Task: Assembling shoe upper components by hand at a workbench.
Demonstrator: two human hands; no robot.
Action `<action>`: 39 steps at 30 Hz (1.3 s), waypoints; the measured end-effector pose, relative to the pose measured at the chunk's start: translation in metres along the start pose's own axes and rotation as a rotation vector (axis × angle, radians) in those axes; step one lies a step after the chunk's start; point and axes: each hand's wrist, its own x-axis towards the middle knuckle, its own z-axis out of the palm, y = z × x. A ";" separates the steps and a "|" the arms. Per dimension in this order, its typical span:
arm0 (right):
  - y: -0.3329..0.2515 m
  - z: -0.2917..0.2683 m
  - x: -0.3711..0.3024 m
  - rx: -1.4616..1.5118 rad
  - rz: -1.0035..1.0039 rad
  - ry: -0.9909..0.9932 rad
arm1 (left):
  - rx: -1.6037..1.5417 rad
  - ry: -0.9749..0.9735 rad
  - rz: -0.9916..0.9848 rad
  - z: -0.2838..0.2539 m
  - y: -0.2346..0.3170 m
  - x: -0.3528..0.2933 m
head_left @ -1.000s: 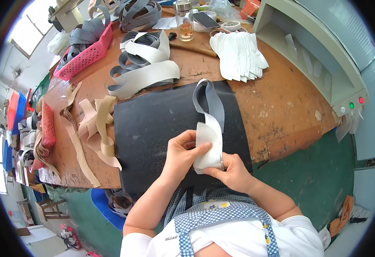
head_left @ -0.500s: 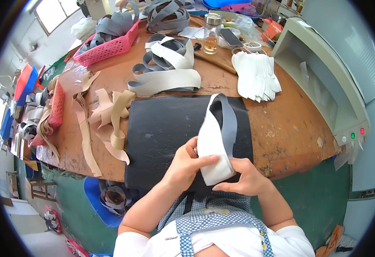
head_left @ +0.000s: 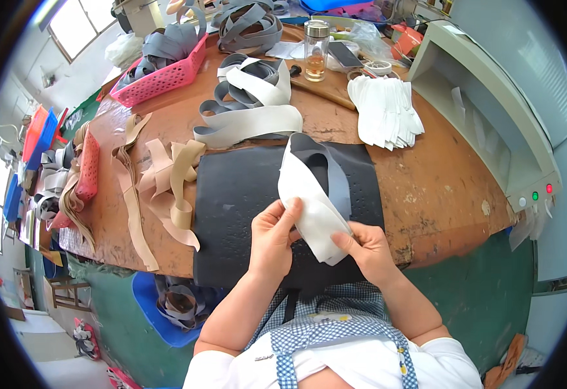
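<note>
A wide strip (head_left: 314,220), white on one face and grey on the other, is held between my two hands and bent into a loop. My left hand (head_left: 276,236) pinches its left edge, the thumb lying on the white face. On the lower right edge, my right hand (head_left: 368,249) is closed with its thumb over the strip. The fingers behind the strip are partly hidden. Beneath the loop lies a black mat (head_left: 238,201) at the table's near edge.
Beyond the mat are folded grey-white strips (head_left: 251,123); beige strips (head_left: 167,181) lie left. A stack of white pieces (head_left: 386,113), a glass bottle (head_left: 316,52) and a phone (head_left: 344,55) sit far right. A grey machine (head_left: 491,104) borders the right, a pink basket (head_left: 160,81) the far left.
The looped strip has tilted, its top swinging left and its white face turning further toward me. My left hand has risen slightly, and my right thumb has moved onto the white face.
</note>
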 end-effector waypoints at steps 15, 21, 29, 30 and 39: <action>-0.021 0.021 0.051 -0.469 -0.385 0.207 | 0.002 -0.117 -0.170 -0.012 0.020 0.035; -0.017 0.020 0.067 -0.417 -0.418 0.280 | 0.106 -0.261 -0.244 -0.001 0.018 0.020; -0.019 0.023 0.081 -0.354 -0.366 0.260 | 0.014 -0.274 -0.261 -0.010 0.017 0.006; -0.019 0.023 0.083 -0.352 -0.368 0.258 | 0.009 -0.289 -0.274 -0.011 0.017 0.007; -0.034 0.021 0.099 -0.332 -0.412 0.373 | 0.027 -0.352 -0.141 -0.013 0.020 0.003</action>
